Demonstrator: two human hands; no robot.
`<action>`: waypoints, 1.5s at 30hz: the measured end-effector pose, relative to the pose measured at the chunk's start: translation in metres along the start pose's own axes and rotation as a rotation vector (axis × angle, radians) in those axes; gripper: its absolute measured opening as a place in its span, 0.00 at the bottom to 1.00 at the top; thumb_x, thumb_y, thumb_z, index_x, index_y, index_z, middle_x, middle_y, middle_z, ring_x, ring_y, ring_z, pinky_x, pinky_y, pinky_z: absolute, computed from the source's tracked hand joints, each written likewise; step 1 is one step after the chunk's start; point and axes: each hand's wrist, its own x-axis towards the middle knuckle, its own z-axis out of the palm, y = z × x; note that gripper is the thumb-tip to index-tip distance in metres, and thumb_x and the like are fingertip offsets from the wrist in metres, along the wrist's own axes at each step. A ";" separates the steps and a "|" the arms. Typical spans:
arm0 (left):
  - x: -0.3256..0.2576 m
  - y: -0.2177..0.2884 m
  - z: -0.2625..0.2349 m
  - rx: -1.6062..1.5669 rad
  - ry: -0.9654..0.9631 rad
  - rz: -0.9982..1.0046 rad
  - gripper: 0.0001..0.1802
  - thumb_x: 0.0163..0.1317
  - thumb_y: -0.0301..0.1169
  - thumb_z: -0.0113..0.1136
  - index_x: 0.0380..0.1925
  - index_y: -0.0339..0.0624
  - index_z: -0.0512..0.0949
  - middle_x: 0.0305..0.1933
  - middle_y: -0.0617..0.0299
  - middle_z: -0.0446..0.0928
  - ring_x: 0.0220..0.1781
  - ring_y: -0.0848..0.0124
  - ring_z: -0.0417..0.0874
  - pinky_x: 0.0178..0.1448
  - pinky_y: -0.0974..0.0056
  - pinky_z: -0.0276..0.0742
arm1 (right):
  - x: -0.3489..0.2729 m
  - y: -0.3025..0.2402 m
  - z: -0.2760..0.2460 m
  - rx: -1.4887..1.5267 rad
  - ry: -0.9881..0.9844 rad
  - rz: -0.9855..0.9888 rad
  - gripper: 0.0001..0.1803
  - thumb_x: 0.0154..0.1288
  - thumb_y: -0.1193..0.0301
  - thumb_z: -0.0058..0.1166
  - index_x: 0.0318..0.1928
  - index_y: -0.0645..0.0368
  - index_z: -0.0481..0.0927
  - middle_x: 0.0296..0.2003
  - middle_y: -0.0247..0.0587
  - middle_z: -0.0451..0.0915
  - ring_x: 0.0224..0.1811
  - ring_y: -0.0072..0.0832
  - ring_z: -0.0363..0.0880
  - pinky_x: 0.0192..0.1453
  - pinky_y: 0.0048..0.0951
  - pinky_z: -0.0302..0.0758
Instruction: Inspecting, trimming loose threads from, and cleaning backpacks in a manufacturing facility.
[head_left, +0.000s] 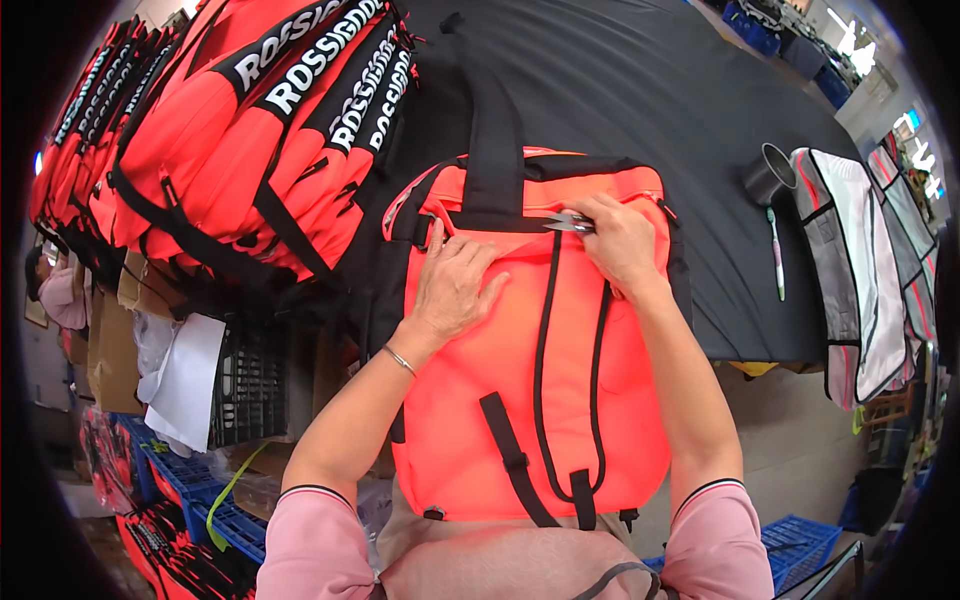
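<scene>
Red backpack (470,370) lying flat at near edge of black-covered bench (735,290), lower part overhanging; likely light, soft panel that creases easily, webbing tougher; best hold probably wide black strap (494,150) or firmer upper seam, not loose middle

Left hand (455,285) resting on upper panel, thumb and fingers apart

Right hand (622,245) fingers clamped on metal snips (568,223), blades by upper seam

Farther left, stacked red bags (220,170); right, dark cup (766,178), toothbrush (777,255)
</scene>
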 end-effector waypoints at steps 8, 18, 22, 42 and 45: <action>0.048 -0.023 0.005 -0.161 0.189 -0.240 0.07 0.61 0.35 0.63 0.35 0.46 0.82 0.34 0.56 0.82 0.32 0.57 0.84 0.37 0.54 0.79 | -0.012 0.015 0.016 0.324 0.186 -0.012 0.05 0.61 0.71 0.62 0.38 0.55 0.85 0.36 0.34 0.86 0.37 0.32 0.85 0.37 0.30 0.79; 0.167 -0.069 0.017 -0.005 -0.105 -0.853 0.29 0.66 0.36 0.59 0.62 0.30 0.69 0.55 0.47 0.79 0.53 0.56 0.82 0.59 0.59 0.76 | -0.015 0.014 0.021 0.364 0.236 -0.018 0.06 0.61 0.72 0.62 0.39 0.54 0.86 0.35 0.34 0.85 0.36 0.33 0.85 0.38 0.31 0.80; 0.159 -0.077 -0.010 -1.123 -0.011 -0.787 0.21 0.71 0.36 0.54 0.52 0.27 0.76 0.51 0.57 0.81 0.48 0.74 0.81 0.55 0.69 0.76 | -0.013 0.024 0.030 0.548 0.221 0.073 0.05 0.63 0.72 0.61 0.39 0.56 0.86 0.35 0.35 0.86 0.35 0.28 0.85 0.40 0.29 0.79; 0.011 0.008 -0.044 -1.514 -0.165 -0.502 0.28 0.73 0.50 0.50 0.57 0.35 0.72 0.50 0.62 0.78 0.51 0.75 0.78 0.55 0.70 0.73 | -0.014 -0.082 -0.053 0.986 0.217 0.248 0.21 0.68 0.69 0.59 0.22 0.56 0.62 0.21 0.19 0.55 0.24 0.11 0.52 0.26 0.23 0.51; 0.025 0.043 -0.083 -1.615 0.146 -0.425 0.23 0.73 0.43 0.54 0.58 0.36 0.73 0.49 0.65 0.79 0.49 0.79 0.79 0.52 0.72 0.75 | -0.062 -0.104 -0.051 1.038 0.064 0.365 0.21 0.66 0.72 0.61 0.21 0.57 0.63 0.20 0.19 0.56 0.23 0.11 0.51 0.25 0.23 0.51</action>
